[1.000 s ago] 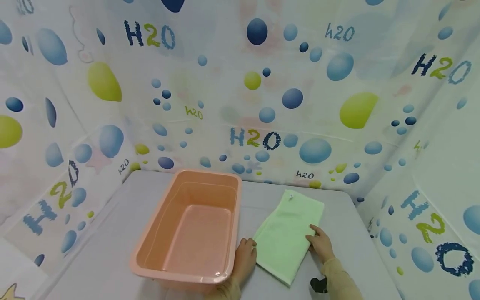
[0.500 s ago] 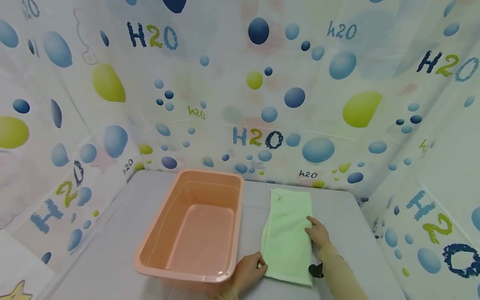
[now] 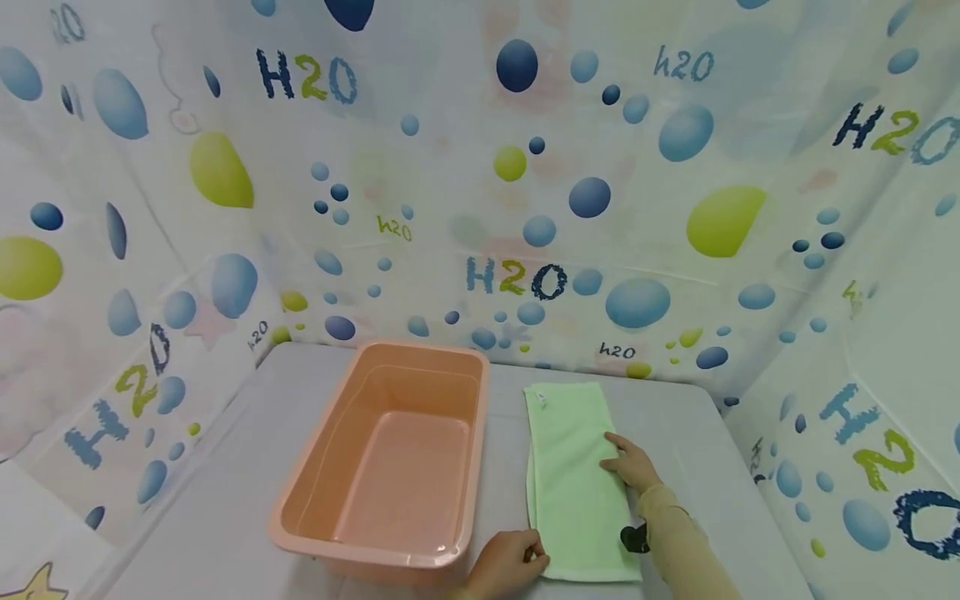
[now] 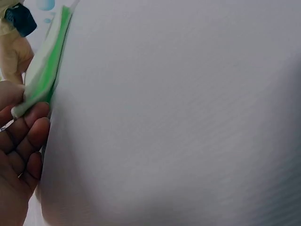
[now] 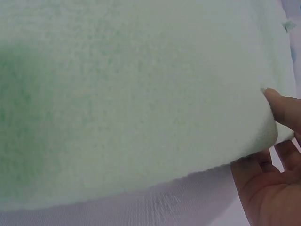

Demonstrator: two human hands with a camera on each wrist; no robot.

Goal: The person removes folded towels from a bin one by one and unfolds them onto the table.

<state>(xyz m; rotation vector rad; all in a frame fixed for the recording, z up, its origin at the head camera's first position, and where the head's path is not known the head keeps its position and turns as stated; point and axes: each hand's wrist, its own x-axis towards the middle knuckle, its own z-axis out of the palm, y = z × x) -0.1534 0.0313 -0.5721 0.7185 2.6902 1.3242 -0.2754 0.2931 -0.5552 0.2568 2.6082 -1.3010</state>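
Observation:
A folded light green towel [image 3: 573, 492] lies flat on the table, with a small white tag at its far left corner. My left hand [image 3: 508, 565] pinches its near left corner. In the left wrist view, the thumb of the left hand [image 4: 21, 150] is on top of the towel edge [image 4: 47, 66] and the fingers are curled beneath. At the towel's right edge, my right hand [image 3: 633, 467] grips the cloth. The right wrist view shows the right hand [image 5: 273, 174] with its thumb over the towel [image 5: 141, 103] and fingers under it.
A peach plastic basin [image 3: 315, 454] stands on the table [image 3: 240, 492] just left of the towel, its inside bare. A dark heart-shaped item [image 3: 633, 538] is by the right wrist. Patterned curtains [image 3: 450, 167] surround the table's back and sides.
The towel has turned: its far end swung left and its near end right, so it now lies nearly parallel to the basin. My left hand moved right and nearer with its corner.

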